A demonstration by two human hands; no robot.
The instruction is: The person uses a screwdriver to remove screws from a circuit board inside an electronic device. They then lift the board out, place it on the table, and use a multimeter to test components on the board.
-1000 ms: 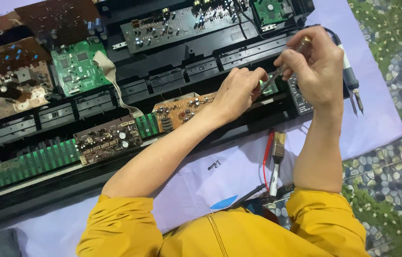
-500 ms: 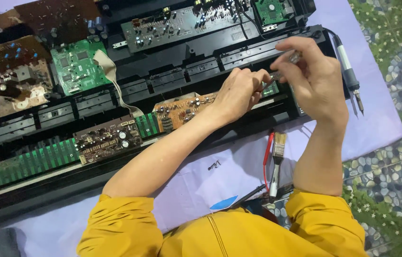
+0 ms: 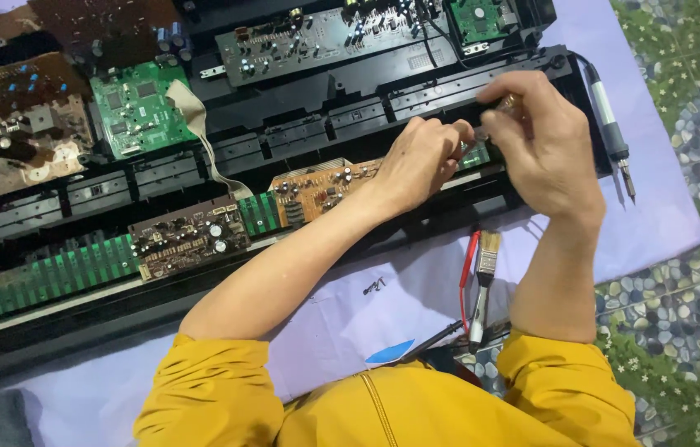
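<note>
The casing [image 3: 449, 91] lies opened, boards bare. Both hands work at its right end: left hand [image 3: 420, 161] pinches something small, right hand [image 3: 544, 145] grips a thin tool [image 3: 505, 103]; nothing closed yet.

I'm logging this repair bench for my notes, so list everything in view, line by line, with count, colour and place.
Opened keyboard chassis: one, black, stretching across the cloth from left to upper right.
Green circuit boards: several, one upper left, one at top right, long strips along the lower left.
Brown circuit boards: several, the orange-brown one beside the left hand, a darker one to its left.
Soldering iron: one, grey and black, right of the chassis.
Paintbrush: one, pale bristles, on the cloth.
Cloth: one, pale lilac, under everything.
Pebble-pattern floor: right side.
Left hand: on the chassis edge.
Right hand: pinching a small metallic part.
</note>
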